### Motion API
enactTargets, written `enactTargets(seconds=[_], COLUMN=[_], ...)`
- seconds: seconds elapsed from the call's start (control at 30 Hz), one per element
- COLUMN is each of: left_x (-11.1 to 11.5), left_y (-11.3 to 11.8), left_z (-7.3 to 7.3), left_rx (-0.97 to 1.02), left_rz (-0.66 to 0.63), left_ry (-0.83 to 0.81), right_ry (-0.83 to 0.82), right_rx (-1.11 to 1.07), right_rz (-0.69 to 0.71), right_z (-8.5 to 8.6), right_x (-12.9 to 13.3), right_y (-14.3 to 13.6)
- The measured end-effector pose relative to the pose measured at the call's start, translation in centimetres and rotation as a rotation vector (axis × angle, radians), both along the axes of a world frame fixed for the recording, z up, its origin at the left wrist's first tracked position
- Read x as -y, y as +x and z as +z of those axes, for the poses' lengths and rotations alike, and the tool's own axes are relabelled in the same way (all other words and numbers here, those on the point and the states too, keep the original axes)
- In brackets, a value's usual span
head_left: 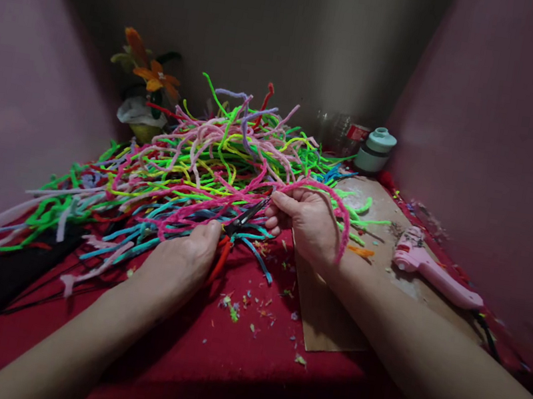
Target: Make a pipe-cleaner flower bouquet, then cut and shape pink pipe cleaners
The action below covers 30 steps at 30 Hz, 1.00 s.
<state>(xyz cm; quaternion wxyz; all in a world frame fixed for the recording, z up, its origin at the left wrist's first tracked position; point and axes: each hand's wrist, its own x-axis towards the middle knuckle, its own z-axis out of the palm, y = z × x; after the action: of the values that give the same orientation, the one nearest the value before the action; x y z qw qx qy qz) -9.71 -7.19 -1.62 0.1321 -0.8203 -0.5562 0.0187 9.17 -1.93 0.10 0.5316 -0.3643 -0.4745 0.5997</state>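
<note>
My left hand (190,251) is closed around red-handled pliers (245,218), whose dark pointed jaws reach up toward the fingertips of my right hand. My right hand (306,219) pinches a hot-pink pipe cleaner (339,204) between thumb and forefinger. Its free part arcs over the back of that hand and down beside the wrist. The plier tips are right by the pinched end; whether they grip it I cannot tell. Behind both hands lies a tangled heap of pipe cleaners (227,146) in pink, green, yellow, blue and other colours.
A pink glue gun (437,270) lies on a brown board (329,317) at the right. A light-blue lidded container (376,149) and clear plastic bottles stand behind it. Orange flowers (157,76) rise from a pot at back left. Fuzzy scraps (231,309) dot the red cloth (261,360).
</note>
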Motion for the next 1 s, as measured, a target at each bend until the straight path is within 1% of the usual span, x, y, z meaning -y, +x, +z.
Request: enactTargets(seconds=[0.13,0.27,0.37,0.43,0.5,0.6,0.67,0.73,0.83,0.9,0.97,1.0], left_x=[-0.1,-0.1,0.0,0.0,0.0,0.2,0.3,0.5,0.6,0.5,0.4,0.3], left_y=[0.0,0.0,0.1,0.2,0.4,1.2,1.8,2.4,2.8,2.7,2.4,2.2], left_z=[0.0,0.0,0.2,0.5,1.0,2.1,3.0,3.9,5.0,5.2,5.1,4.9], left_rx=[0.001,0.014,0.121,0.267,0.486,0.965,1.284,1.5,1.655,1.704,1.72,1.728], left_rz=[-0.004,-0.016,0.007,0.037,0.09,0.153,0.163,0.183,0.228,0.26,0.271,0.262], left_ry=[0.02,0.027,-0.004,-0.037,-0.04,-0.06,-0.112,-0.12,-0.102,-0.084,-0.066,-0.059], right_ry=[0.029,0.019,-0.002,-0.018,-0.036,-0.067,-0.095,-0.134,-0.193,-0.216,-0.216,-0.208], right_rx=[0.014,0.007,-0.012,-0.039,-0.071,-0.123,-0.155,-0.172,-0.166,-0.164,-0.197,-0.223], right_rz=[0.019,0.026,0.022,0.013,0.03,0.128,0.208,0.286,0.404,0.464,0.451,0.414], right_z=[-0.2,-0.4,-0.3,-0.2,-0.1,0.0,-0.1,-0.2,-0.5,-0.7,-0.8,-0.8], right_x=[-0.1,0.0,0.1,0.2,0.3,0.6,0.9,1.3,2.0,2.1,2.0,1.9], right_y=[0.0,-0.1,-0.1,-0.1,0.0,-0.2,-0.4,-0.8,-1.3,-1.5,-1.6,-1.6])
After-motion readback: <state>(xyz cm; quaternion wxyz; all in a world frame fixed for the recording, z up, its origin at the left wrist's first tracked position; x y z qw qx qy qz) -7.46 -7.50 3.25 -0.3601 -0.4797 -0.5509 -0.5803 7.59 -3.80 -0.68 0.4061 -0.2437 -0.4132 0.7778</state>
